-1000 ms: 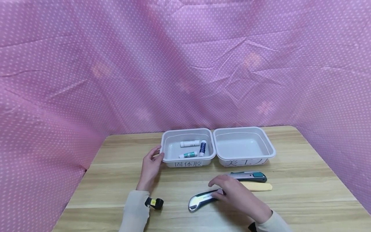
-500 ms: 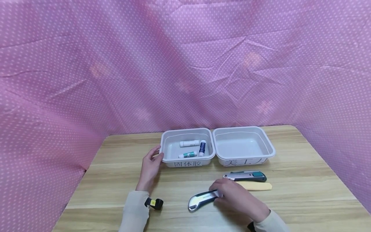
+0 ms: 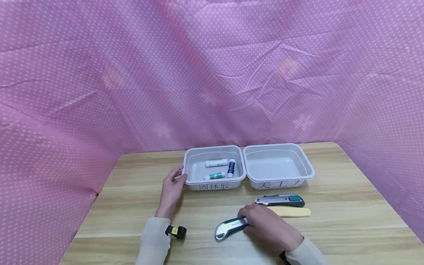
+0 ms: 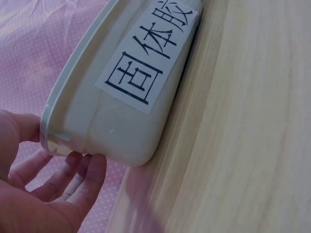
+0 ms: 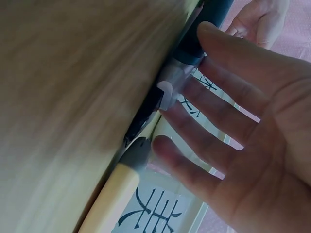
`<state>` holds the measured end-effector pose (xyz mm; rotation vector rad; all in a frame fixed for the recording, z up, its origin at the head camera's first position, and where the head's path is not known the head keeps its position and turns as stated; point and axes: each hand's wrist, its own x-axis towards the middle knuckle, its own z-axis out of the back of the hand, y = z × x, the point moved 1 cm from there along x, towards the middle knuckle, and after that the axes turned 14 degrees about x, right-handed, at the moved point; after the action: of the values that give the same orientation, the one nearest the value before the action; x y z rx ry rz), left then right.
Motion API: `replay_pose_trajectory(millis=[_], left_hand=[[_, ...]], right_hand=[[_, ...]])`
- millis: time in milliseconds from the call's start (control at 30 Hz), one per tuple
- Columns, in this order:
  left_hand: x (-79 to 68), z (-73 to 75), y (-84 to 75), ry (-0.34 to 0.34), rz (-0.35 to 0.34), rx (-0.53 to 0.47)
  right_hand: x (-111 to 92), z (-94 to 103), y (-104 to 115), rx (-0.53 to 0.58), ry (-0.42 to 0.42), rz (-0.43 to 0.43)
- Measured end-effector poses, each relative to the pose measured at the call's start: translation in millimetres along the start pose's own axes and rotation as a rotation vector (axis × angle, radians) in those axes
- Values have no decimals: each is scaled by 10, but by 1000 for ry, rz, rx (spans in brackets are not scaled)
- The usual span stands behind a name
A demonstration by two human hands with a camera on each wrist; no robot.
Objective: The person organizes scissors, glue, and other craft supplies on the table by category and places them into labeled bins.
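My left hand (image 3: 171, 191) grips the left end of a white plastic box (image 4: 116, 138), thumb at the rim and fingertips under it on the side wall. Inside lie three glue sticks: a white one (image 3: 216, 163), a dark blue one (image 3: 231, 168) and a green-and-white one (image 3: 214, 176). My right hand (image 3: 269, 225) pinches a silver-and-dark utility knife (image 3: 228, 229) that lies slanted on the table. The right wrist view has the thumb on one side of this knife's handle (image 5: 192, 43), fingers on the other. Just beyond the hand lie a teal-and-silver utility knife (image 3: 281, 200) and a yellow-handled one (image 3: 290, 212).
A second white box (image 3: 312, 173) stands against the first one's right side, with a label (image 3: 279, 184) in large characters on its front. Both boxes sit near the wooden table's (image 3: 351, 206) back edge. A pink dotted cloth (image 3: 212, 92) hangs behind and around.
My right hand's thumb and fingers have come together on the silver utility knife, and the hand has shifted slightly left. The left hand stays on the box.
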<state>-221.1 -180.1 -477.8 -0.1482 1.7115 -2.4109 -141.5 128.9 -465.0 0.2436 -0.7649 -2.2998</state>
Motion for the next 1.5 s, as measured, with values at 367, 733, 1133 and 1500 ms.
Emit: replay_pose_trajectory(millis=[367,733,1133,1500], left_hand=[[17,2,16,0,-9,-3],[17,16,14,-7,4,9],[12,12,34,-3,16,15],[-3,14,10,-1,10,10]], right_hand=[[14,-60,33,-72,-35,40],[-12,-50,32,-76,-51,71],[-66,123,-89,163,-108,18],[-143,374,-164,265,-209,33]])
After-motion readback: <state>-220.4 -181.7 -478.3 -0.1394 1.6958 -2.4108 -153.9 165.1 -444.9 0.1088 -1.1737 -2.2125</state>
